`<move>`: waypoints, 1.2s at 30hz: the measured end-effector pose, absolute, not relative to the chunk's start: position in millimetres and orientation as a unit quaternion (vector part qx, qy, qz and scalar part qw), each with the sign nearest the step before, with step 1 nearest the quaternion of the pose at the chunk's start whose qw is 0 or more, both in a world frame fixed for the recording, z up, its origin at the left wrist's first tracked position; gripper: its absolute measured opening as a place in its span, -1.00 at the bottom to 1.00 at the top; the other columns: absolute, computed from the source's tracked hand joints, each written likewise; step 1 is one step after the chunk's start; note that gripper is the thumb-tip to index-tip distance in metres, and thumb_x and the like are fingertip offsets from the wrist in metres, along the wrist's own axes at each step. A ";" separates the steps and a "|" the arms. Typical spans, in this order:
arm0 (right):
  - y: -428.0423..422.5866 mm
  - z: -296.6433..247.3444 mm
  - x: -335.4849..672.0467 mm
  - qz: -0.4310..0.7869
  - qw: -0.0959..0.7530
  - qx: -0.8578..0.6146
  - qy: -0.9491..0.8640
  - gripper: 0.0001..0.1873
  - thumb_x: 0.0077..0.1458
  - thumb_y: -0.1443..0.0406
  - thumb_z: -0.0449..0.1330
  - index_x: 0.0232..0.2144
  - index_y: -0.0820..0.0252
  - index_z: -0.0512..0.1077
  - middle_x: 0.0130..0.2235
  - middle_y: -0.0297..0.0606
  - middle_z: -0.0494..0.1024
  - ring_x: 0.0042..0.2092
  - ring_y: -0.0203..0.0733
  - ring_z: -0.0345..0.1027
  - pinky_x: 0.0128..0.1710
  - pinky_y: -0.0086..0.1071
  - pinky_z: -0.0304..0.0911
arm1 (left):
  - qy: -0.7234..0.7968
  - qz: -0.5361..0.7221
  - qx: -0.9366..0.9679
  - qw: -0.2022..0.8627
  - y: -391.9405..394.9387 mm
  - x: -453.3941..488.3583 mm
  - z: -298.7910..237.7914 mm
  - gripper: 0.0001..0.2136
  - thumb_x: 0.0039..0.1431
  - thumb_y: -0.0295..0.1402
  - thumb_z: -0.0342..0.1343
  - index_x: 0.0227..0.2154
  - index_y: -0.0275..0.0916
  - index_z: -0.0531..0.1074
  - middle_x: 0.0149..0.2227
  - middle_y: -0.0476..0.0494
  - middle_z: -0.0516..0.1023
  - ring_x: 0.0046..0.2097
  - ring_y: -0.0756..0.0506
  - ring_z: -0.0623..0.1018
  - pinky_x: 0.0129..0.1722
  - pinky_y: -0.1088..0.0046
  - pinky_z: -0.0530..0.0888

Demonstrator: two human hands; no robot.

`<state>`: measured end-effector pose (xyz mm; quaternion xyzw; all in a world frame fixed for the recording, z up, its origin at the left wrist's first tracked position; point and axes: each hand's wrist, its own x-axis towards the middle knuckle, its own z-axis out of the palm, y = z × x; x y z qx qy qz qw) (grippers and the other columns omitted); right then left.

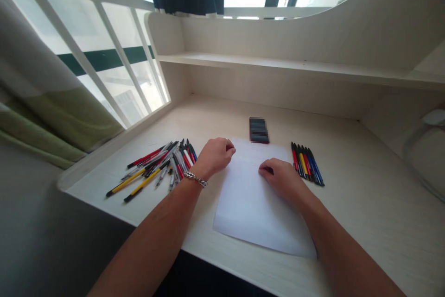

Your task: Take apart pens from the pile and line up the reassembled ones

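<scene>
A sheet of white paper [255, 213] lies on the desk with faint lines of marks near its top. My left hand [216, 154], with a chain bracelet at the wrist, is closed at the paper's upper left edge. Over the right half of the sheet, my right hand [280, 176] has its fingers curled and the thumb pressed in. What either hand holds, if anything, is hidden. Left of my left hand is a loose pile of pens [149, 174] in red, yellow, clear and black. A tidy row of pens [306, 163] lies right of the paper.
Beyond the paper's top edge sits a dark, pixelated rectangular object [258, 130]. A raised shelf [278, 66] runs along the back of the desk [368, 213]. White railing bars [111, 33] and a curtain [41, 102] border the left side. A cable [417, 167] hangs at the right.
</scene>
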<state>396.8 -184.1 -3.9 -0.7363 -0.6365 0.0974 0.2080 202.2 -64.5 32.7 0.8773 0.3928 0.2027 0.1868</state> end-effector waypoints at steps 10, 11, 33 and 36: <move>-182.8 -6.1 397.8 0.106 0.191 -0.743 -0.633 -0.78 0.11 0.24 0.08 -0.31 0.10 0.53 -0.22 -0.26 0.57 -0.20 -0.12 0.41 -0.17 -0.30 0.21 | 0.600 0.177 0.777 0.073 -3.5 42.3 56.8 -0.75 0.05 -0.25 0.09 -0.30 -0.23 0.60 -0.27 -0.15 0.64 -0.25 -0.12 0.55 -0.26 0.43 0.40; -182.8 -6.0 397.6 0.107 0.191 -0.743 -0.633 -0.78 0.11 0.23 0.08 -0.31 0.10 0.53 -0.22 -0.26 0.57 -0.20 -0.12 0.41 -0.17 -0.30 0.21 | 0.613 0.155 0.771 0.071 3.2 27.7 52.1 -0.75 0.03 -0.25 0.10 -0.31 -0.25 0.60 -0.27 -0.16 0.64 -0.25 -0.13 0.55 -0.27 0.43 0.39; -183.9 -2.9 396.7 0.119 0.191 -0.741 -0.632 -0.74 0.12 0.18 0.07 -0.29 0.09 0.53 -0.21 -0.22 0.57 -0.19 -0.10 0.41 -0.19 -0.28 0.23 | 0.644 -0.024 0.764 0.026 34.9 -11.9 29.9 -0.78 -0.07 -0.26 0.09 -0.42 -0.22 0.59 -0.34 -0.24 0.62 -0.30 -0.18 0.55 -0.40 0.43 0.32; -183.7 -3.2 396.6 0.120 0.192 -0.740 -0.633 -0.75 0.12 0.19 0.07 -0.28 0.09 0.53 -0.20 -0.23 0.56 -0.19 -0.10 0.40 -0.18 -0.28 0.22 | 0.655 -0.017 0.755 -0.012 33.2 -12.4 38.5 -0.74 -0.01 -0.24 0.08 -0.35 -0.24 0.60 -0.28 -0.29 0.62 -0.24 -0.24 0.55 -0.33 0.37 0.36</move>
